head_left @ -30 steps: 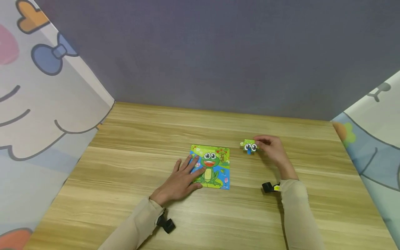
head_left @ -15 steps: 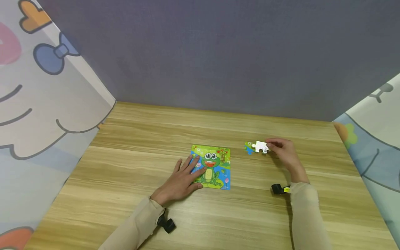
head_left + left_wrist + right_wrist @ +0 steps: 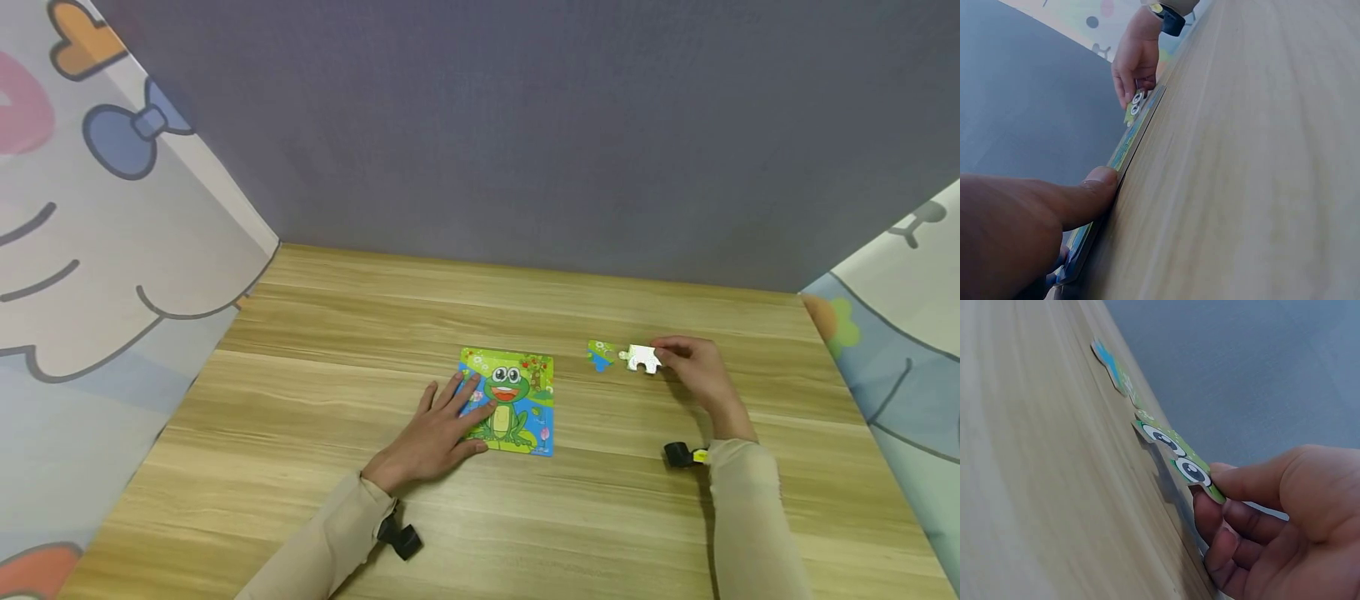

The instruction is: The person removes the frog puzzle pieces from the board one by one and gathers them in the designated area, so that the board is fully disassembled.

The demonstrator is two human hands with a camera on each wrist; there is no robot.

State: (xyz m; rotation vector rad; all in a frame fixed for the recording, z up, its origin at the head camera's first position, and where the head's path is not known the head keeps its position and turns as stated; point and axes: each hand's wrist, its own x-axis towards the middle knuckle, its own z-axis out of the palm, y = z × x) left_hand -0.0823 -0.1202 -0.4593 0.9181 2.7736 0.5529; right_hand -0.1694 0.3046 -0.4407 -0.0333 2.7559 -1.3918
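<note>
My left hand [image 3: 427, 440] rests spread on the left part of a square frog puzzle [image 3: 519, 421], which lies flat on the table; the fingers cover its left edge. In the left wrist view the thumb [image 3: 1094, 194] lies along the puzzle's edge. To the right, my right hand [image 3: 699, 375] pinches a jigsaw piece [image 3: 1175, 450] by its right end, between thumb and fingers. Two big frog eyes on green are printed on it; glare whitens it in the head view. Just left of it lies a second jigsaw piece [image 3: 600, 356], green and blue with white flowers.
The wooden table [image 3: 315, 333] ends at a grey panel [image 3: 525, 142] at the back. Cartoon-printed walls [image 3: 112, 250] flank it. Each wrist wears a black camera [image 3: 405, 542] on a strap.
My right hand has drawn the eye piece to the right, uncovering the green and blue piece that it overlapped. The left hand and the frog puzzle have stayed in place.
</note>
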